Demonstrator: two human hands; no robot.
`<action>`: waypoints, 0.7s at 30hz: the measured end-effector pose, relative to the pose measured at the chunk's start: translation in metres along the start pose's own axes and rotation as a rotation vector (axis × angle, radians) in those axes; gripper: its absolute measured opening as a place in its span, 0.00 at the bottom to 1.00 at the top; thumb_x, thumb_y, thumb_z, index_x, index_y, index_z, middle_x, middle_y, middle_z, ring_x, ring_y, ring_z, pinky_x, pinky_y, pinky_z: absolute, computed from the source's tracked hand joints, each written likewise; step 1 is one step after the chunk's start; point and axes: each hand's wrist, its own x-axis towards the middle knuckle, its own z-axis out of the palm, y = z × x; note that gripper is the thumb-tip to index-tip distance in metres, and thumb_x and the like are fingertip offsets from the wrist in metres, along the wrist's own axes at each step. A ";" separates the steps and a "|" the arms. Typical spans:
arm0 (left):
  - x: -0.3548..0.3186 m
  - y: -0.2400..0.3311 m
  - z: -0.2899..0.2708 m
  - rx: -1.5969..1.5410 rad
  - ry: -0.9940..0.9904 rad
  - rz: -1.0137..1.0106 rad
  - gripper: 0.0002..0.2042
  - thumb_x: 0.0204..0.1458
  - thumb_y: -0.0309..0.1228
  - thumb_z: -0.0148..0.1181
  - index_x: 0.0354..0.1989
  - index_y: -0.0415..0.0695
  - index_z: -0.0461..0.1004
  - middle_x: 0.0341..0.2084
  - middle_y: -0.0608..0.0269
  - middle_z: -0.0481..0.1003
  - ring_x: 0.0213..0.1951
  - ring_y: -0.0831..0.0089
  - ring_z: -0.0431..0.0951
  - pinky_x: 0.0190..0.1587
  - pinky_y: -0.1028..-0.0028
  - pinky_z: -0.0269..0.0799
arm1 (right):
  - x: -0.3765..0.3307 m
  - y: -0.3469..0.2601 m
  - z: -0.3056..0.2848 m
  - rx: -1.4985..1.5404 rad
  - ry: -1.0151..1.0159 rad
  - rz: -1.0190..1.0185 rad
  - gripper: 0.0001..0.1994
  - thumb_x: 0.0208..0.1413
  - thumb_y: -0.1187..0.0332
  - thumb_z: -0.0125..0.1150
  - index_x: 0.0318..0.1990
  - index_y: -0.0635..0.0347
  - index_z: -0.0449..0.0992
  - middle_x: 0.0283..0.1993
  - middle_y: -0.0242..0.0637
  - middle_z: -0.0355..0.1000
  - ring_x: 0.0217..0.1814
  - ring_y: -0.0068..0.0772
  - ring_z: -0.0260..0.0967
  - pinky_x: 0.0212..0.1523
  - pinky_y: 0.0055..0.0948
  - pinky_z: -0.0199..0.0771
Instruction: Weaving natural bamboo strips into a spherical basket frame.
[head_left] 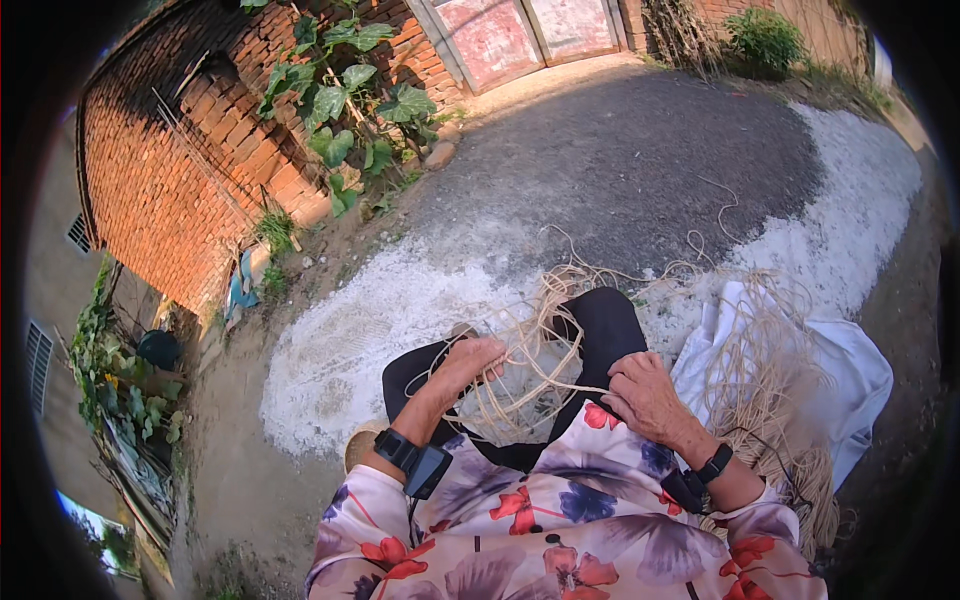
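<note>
- We see the loose loops of pale cord between the two hands, over the lap, forming a rough oval that leans away from the body, its upper end tipped toward the right knee.
- The left hand lies at the left edge of that oval, curled inward with the loops against its fingers; we judge it to be gripping them, though the overlapping strands make the fingertips hard to read.
- The right hand lies just beyond the oval's right side, back up, with its thumb and bent fingers closed on a single strand.
- That strand is the relation that matters to us: it runs nearly straight, almost level from side to side, joining the right hand to the loops and crossing their long axis rather than following it.
- Of the two hands, the left is nearer to the oval's body; the right meets it only through the strand.
- The larger tangled heap of cord lies to the right, partly over a white cloth, much nearer to the right forearm than to the left.
- Beyond the knees, we see more cord trailing toward the heap across the pale ground.
</note>
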 end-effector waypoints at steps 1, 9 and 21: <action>-0.001 -0.001 0.000 0.068 -0.016 0.053 0.15 0.57 0.41 0.55 0.29 0.41 0.75 0.22 0.72 0.72 0.26 0.82 0.70 0.31 0.79 0.65 | -0.005 0.010 0.002 0.000 0.001 0.000 0.11 0.48 0.63 0.64 0.29 0.58 0.70 0.38 0.38 0.67 0.45 0.43 0.62 0.48 0.39 0.58; -0.017 -0.009 0.033 0.703 0.409 0.396 0.13 0.57 0.38 0.53 0.33 0.39 0.73 0.22 0.49 0.74 0.27 0.53 0.76 0.30 0.61 0.69 | -0.109 0.165 -0.049 -0.360 0.184 1.162 0.09 0.50 0.64 0.58 0.29 0.60 0.74 0.33 0.46 0.69 0.41 0.51 0.68 0.37 0.46 0.66; -0.009 -0.015 0.039 0.758 0.430 0.470 0.14 0.58 0.39 0.49 0.28 0.40 0.68 0.20 0.46 0.72 0.26 0.46 0.74 0.29 0.54 0.66 | 0.076 -0.015 0.045 0.284 -0.014 0.044 0.08 0.49 0.69 0.60 0.37 0.60 0.75 0.29 0.41 0.70 0.31 0.42 0.71 0.31 0.37 0.71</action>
